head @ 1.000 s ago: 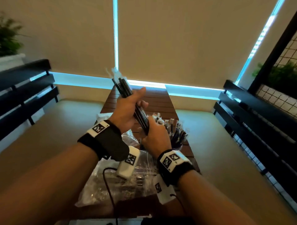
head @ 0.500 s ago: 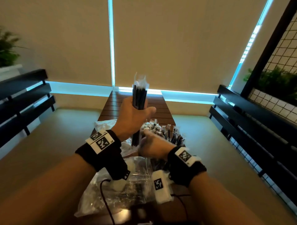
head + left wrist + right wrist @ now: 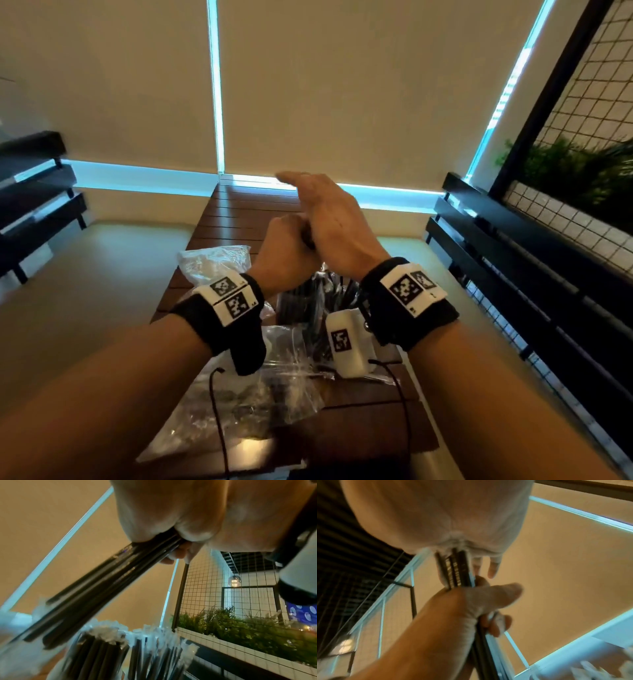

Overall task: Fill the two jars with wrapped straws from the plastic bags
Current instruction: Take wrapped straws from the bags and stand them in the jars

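Observation:
My left hand [image 3: 287,246] grips a bundle of black wrapped straws [image 3: 96,585] in its fist, above the jars. My right hand [image 3: 325,212] lies over the bundle's upper ends with its fingers straight, and its palm touches the straw tips [image 3: 457,568]. In the head view both hands hide almost all of the bundle. Two jars packed with upright wrapped straws [image 3: 96,649] [image 3: 154,655] stand just below the held bundle. In the head view the jars [image 3: 308,308] sit between my wrists on the wooden table [image 3: 246,212].
A crumpled clear plastic bag [image 3: 215,260] lies left of the jars. A larger one [image 3: 239,411] is spread over the near end of the narrow table. Black benches [image 3: 513,246] flank both sides, with a wire grid and plants [image 3: 575,178] at right.
My right hand left the bundle's lower part and rose, now flat over its top ends. My left hand keeps its grip, and the bundle sits lower, hidden behind the hands.

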The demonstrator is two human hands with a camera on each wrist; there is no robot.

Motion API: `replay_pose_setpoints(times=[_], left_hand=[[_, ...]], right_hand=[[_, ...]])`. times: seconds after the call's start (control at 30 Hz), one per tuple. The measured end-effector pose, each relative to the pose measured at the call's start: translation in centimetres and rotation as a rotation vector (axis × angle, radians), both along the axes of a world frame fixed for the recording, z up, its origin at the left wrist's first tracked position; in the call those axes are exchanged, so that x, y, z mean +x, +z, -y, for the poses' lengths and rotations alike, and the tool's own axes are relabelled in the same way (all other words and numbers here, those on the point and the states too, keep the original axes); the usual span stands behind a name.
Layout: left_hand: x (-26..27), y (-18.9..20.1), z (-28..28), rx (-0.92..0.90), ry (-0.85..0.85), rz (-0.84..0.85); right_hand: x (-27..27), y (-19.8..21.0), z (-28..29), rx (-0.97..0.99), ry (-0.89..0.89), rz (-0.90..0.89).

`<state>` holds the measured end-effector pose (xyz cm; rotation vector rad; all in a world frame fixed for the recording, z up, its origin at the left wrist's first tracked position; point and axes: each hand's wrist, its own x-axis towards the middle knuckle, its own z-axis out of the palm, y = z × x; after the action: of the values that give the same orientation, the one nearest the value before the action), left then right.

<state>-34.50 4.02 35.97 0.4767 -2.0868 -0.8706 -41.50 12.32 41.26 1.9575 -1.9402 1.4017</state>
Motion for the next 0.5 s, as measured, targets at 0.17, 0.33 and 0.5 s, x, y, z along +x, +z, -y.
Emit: replay_pose_setpoints(times=[0.17, 0.33, 0.5], left_hand=[[-1.3, 0.2, 2.3, 0.269, 0.073, -0.167], [-4.3, -1.0, 1.9, 0.324, -0.019, -0.190], [-8.5, -1.9, 1.7, 0.363, -0.071, -0.205]], right_hand=[[-7.1, -5.0, -1.7, -0.067, -0.268, 0.272], [-10.6, -14.2, -2.8, 0.448, -0.271, 0.380], [-11.8, -19.5, -2.4, 0.425, -0.237, 0.554]])
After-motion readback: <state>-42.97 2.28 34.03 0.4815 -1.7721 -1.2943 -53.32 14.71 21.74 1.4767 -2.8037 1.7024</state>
